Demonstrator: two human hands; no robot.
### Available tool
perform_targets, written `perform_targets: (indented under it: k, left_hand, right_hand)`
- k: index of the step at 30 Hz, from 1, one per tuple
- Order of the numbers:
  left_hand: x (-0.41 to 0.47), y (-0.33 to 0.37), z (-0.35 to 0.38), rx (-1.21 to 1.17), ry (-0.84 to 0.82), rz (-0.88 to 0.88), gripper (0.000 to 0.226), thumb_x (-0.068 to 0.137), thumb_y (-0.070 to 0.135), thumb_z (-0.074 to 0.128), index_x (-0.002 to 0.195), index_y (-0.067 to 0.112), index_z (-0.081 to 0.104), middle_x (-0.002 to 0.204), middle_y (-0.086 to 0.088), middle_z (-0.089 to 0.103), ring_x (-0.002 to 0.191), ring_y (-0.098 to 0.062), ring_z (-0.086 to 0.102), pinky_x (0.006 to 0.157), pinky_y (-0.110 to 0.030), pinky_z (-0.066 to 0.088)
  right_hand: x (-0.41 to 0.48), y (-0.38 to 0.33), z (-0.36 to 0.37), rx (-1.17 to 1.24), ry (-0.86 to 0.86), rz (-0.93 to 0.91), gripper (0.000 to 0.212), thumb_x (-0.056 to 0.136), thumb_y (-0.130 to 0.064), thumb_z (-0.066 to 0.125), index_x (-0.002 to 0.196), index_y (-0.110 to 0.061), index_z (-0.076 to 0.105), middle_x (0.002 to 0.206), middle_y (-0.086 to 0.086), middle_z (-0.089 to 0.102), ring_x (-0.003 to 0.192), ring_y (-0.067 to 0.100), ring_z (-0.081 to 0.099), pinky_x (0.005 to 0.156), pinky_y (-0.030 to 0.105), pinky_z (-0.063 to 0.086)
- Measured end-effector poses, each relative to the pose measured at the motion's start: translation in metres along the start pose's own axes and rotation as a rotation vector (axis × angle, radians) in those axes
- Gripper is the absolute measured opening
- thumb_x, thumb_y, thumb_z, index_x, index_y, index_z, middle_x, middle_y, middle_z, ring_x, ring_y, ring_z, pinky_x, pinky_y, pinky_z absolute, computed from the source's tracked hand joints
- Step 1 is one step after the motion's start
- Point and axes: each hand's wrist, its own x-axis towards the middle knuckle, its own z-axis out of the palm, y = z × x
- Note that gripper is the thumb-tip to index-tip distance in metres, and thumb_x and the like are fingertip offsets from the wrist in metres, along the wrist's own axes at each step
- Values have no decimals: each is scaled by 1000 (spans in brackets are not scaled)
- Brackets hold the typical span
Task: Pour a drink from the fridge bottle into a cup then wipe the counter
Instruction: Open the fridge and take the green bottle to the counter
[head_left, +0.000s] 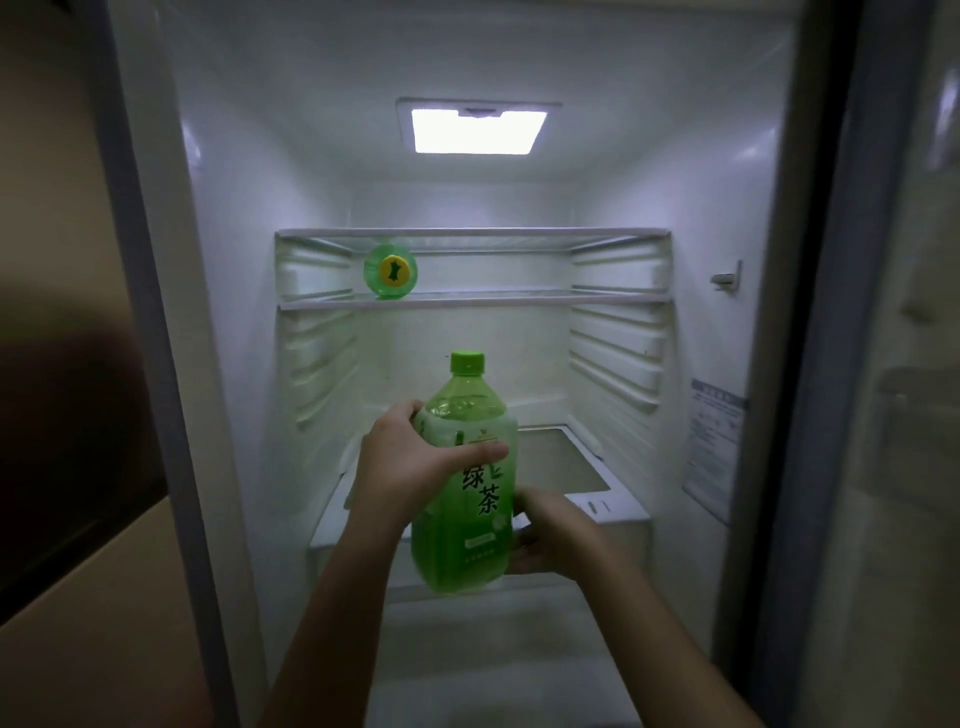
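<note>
Left hand (410, 457) and right hand (553, 535) grip the green bottle (460, 545); above it, a second bottle (390, 271) lies on the shelf (519, 299).

Inside the open fridge (234, 208), a lamp (478, 130) is set in the ceiling, and a shelf (519, 300) is fitted below it. A second bottle (390, 270) is laid on its side at the shelf's left end. Lower down and before the shelf, the bottle (475, 499) is held in the middle, the left grip (405, 457) wrapped round its upper part, the right grip (556, 530) at its lower right side. A drawer (597, 506) lies behind it, and a label (717, 441) is stuck on the right wall.
</note>
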Motion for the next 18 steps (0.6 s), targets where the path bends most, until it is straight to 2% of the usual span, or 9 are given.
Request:
perform_targets:
  k: [7, 12, 18]
  left_hand:
    - [-52, 12, -2, 37, 0, 4, 66, 48, 38, 94, 103, 18, 62, 91, 4, 71, 82, -13, 70, 73, -36, 60]
    - [-87, 24, -10, 65, 4, 8, 61, 49, 36, 95, 99, 18, 64, 87, 6, 72, 78, -9, 70, 67, -27, 57]
    - [-127, 28, -19, 68, 15, -17, 64, 46, 35, 96, 100, 23, 63, 92, 7, 71, 82, -8, 69, 69, -28, 58]
  right_hand:
    - [-44, 27, -6, -24, -24, -21, 25, 97, -21, 45, 104, 2, 54, 85, 26, 63, 74, 34, 66, 67, 38, 59]
    - [-75, 43, -5, -20, -42, -15, 21, 95, -20, 48, 89, -1, 54, 78, 22, 62, 67, 31, 65, 68, 38, 59]
    - [-100, 64, -3, -60, -54, -19, 22, 96, -22, 48, 92, -1, 54, 80, 23, 64, 67, 32, 66, 62, 37, 60]
